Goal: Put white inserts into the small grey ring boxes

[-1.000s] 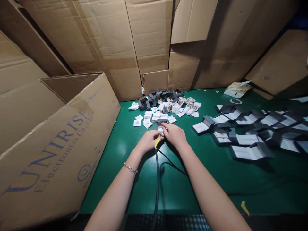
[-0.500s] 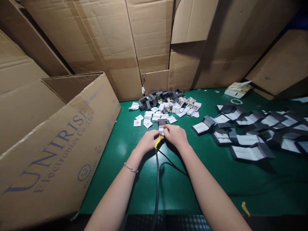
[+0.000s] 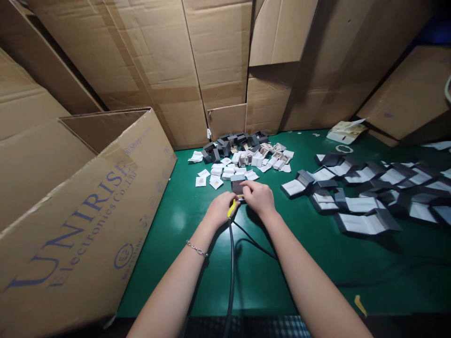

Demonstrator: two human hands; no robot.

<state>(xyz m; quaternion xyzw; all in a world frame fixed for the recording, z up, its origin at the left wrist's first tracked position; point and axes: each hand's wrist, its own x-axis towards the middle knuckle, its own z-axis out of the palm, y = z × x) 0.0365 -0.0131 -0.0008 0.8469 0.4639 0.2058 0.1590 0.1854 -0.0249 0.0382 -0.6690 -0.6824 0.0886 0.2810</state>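
A small dark grey box stands with its lid raised in front of me. My left hand grips its near left side with the fingers closed. From the right, my right hand holds it, fingers curled and the index fingertip against the dark inner face. The fingers partly cover the box's lower part. A yellow strip shows at my left fingertips, at the upper end of a black cable. White packets and pads lie just beyond the box.
Dark small boxes are heaped at the back. Several opened grey boxes with white linings spread over the right of the green table. A large carton stands at left, and cardboard walls the back. A yellow scrap lies near the front edge.
My right index finger has moved up and stretched out along the box's inner face, and more of that dark face shows. My left hand keeps its grip.
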